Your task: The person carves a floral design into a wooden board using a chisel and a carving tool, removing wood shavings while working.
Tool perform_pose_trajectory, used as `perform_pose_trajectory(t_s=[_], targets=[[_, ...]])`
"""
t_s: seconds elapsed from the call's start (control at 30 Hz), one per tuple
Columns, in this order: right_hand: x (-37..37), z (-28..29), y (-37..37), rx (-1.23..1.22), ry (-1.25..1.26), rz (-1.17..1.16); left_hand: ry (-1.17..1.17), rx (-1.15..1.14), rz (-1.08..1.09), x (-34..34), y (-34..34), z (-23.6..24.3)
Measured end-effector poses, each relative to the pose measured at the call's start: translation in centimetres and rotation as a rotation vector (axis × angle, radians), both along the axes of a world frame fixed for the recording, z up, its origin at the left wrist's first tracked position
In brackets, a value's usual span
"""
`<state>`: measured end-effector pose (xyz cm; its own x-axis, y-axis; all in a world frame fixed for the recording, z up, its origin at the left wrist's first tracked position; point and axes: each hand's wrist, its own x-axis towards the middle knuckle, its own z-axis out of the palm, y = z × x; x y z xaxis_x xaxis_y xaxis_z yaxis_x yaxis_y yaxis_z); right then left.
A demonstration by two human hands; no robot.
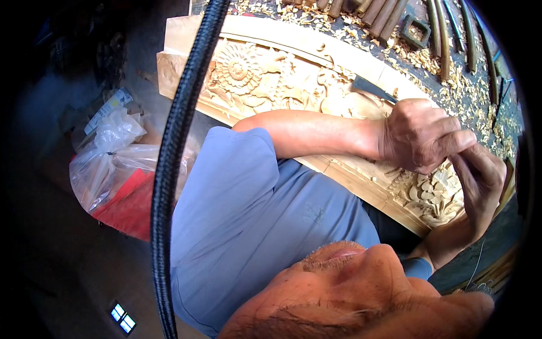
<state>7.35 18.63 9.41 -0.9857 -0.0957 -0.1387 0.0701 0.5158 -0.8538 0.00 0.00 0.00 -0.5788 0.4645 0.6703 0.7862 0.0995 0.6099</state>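
Carved pale-wood panel (288,82) runs ten-to-four o'clock under my left hand (419,135), gripping a dark flat blade (370,89); right hand (481,166), can't tell.

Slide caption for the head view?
Left hand gripping a dark-bladed tool meets the right hand above a carved wooden panel.

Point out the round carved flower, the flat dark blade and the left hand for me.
Round carved flower (237,69): head view, on its centre.
Flat dark blade (368,88): head view, midway along its visible length.
Left hand (420,135): head view, on the back of the hand.
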Motion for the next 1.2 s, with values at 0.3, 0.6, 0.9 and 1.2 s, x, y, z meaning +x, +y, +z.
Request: perform_pose_trajectory(t_s=[0.3,0.6,0.9,1.2], targets=[[-1.1,2.3,0.4,0.126,-0.063,0.010,0.088,0.019,0.003,-0.2,1.2,-0.4],[-1.0,-0.1,-0.6,0.001,-0.011,-0.048,-0.033,0.039,0.029,-0.9,0.4,0.3],[-0.7,2.3,-0.9,0.106,-0.027,-0.065,0.020,0.160,0.019,0.0,1.5,-0.4],[-0.5,1.3,-1.1,0.011,-0.008,-0.101,-0.001,0.077,0.010,-0.1,1.0,-0.2]])
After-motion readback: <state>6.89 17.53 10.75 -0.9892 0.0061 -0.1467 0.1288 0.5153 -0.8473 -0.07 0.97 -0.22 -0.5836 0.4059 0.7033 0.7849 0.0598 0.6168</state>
